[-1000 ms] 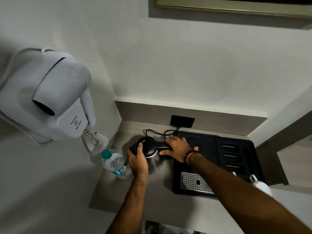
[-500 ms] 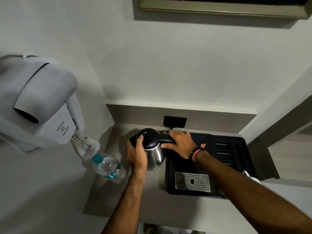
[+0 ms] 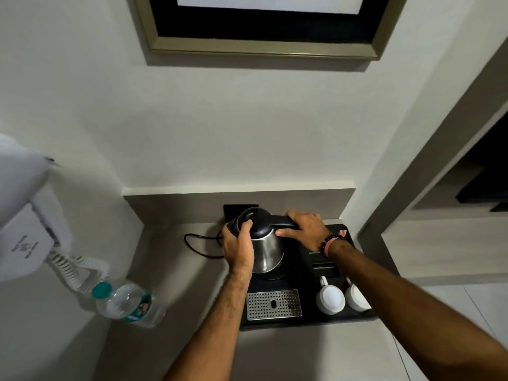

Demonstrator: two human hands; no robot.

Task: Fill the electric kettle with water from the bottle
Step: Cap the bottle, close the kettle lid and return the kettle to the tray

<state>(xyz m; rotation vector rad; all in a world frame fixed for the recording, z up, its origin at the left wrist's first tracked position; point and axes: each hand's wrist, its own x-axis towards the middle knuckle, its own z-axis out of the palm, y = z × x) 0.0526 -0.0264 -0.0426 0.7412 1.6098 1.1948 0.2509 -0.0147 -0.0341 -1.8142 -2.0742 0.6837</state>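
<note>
The steel electric kettle [image 3: 268,251] with a black lid and handle stands on its base at the back of a black tray [image 3: 308,321]. My right hand [image 3: 305,229] grips the black handle. My left hand [image 3: 238,244] holds the kettle's left side, fingers on the closed lid. A clear water bottle [image 3: 127,302] with a teal cap stands on the counter to the left, apart from both hands, cap on.
Two white cups [image 3: 331,298] lie upside down on the tray's right, beside a perforated metal drip grate [image 3: 273,305]. The kettle's cord [image 3: 198,243] loops on the counter to a wall socket. A white wall hair dryer [image 3: 24,224] hangs at left. A framed picture [image 3: 264,23] hangs above.
The kettle has moved right, from the counter onto the tray's base, both hands still on it. The view has shifted right, bringing the cups into sight.
</note>
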